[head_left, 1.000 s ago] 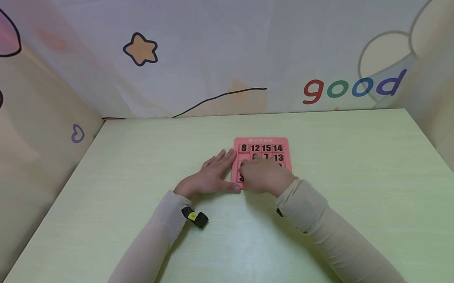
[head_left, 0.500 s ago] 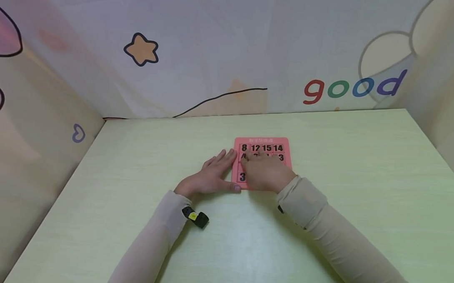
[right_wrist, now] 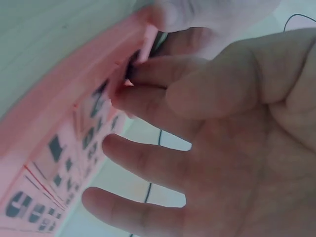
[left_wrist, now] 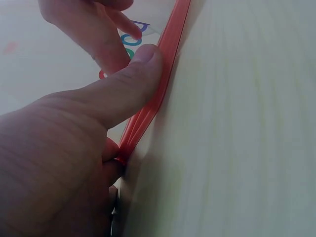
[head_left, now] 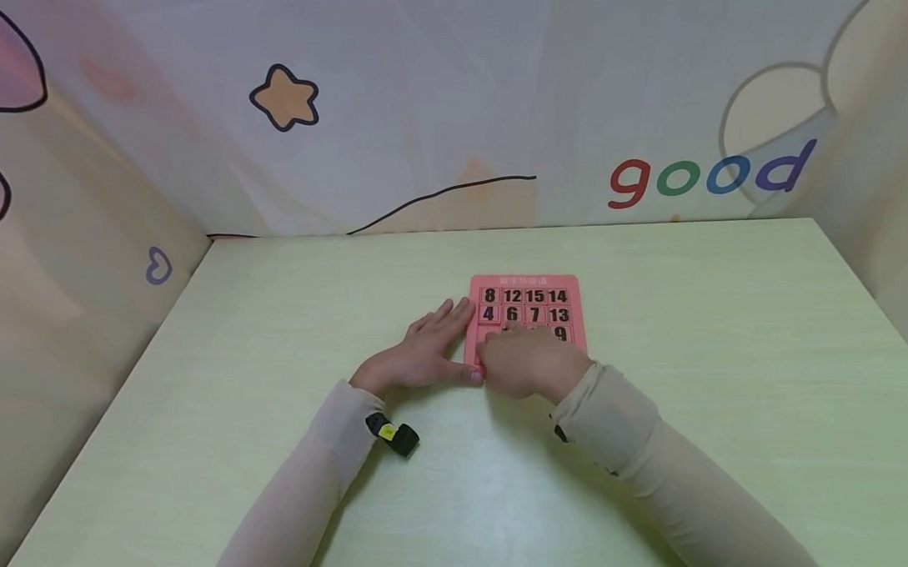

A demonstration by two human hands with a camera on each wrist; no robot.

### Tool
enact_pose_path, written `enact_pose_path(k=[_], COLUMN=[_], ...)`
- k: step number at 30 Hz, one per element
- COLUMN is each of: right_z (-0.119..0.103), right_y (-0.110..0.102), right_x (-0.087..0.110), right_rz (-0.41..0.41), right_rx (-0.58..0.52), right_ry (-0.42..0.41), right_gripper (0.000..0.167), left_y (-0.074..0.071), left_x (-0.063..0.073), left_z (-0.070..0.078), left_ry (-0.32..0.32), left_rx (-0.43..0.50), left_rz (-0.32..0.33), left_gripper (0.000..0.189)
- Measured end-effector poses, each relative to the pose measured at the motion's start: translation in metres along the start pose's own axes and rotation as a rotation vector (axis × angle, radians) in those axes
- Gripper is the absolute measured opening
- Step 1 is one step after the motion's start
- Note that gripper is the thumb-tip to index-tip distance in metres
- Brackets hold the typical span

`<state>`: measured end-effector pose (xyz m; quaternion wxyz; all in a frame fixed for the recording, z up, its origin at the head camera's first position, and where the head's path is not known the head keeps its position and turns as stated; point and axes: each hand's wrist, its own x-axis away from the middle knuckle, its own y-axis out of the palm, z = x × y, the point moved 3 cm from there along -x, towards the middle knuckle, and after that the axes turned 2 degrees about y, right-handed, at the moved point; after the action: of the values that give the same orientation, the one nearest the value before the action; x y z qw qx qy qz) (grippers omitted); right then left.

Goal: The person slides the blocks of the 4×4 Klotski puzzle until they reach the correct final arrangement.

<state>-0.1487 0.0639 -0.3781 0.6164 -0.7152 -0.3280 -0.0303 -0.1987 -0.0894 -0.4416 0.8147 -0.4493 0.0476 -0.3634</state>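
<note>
A pink sliding number puzzle (head_left: 492, 281) lies flat on the table. Its top row reads 8, 12, 15, 14, and the row below reads 4, 6, 7, 13. My right hand (head_left: 530, 361) is over the lower rows and hides most of their tiles, though a 9 tile (head_left: 561, 334) shows at the right. In the right wrist view, two fingertips touch the tiles while the other fingers (right_wrist: 143, 158) stretch out apart. My left hand (head_left: 419, 357) lies spread along the puzzle's left side. Its thumb (left_wrist: 126, 91) rests against the red-pink edge (left_wrist: 170, 54) in the left wrist view.
The pale green table (head_left: 273, 310) reaches back to a printed cloth backdrop (head_left: 431, 91) with a star and the word "good". A black wrist strap (head_left: 392, 436) with a yellow tag sits at the left cuff.
A 4 tile now stands under the 8, where a gap showed at first. My right hand shifted up slightly, then back toward me, uncovering the second row. The left hand has stayed still.
</note>
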Motion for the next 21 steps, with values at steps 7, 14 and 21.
enact_pose_path(k=[7,14,21], right_z=[-0.006,-0.01,-0.011], right_y=[-0.001,-0.002,-0.004], right_x=[0.008,0.013,0.013], right_rz=[-0.016,-0.033,-0.028], right_rx=[-0.008,-0.008,-0.016], right_ry=[-0.004,-0.008,-0.018], right_gripper=[0.04,0.037,0.043], left_y=[0.001,0.001,0.0], left_x=[0.0,0.001,0.001], left_z=[-0.002,-0.001,0.0], left_ry=[0.011,0.01,0.02], left_rx=[-0.013,-0.009,-0.018], left_rz=[0.006,0.009,0.008], left_gripper=[0.11,0.109,0.11])
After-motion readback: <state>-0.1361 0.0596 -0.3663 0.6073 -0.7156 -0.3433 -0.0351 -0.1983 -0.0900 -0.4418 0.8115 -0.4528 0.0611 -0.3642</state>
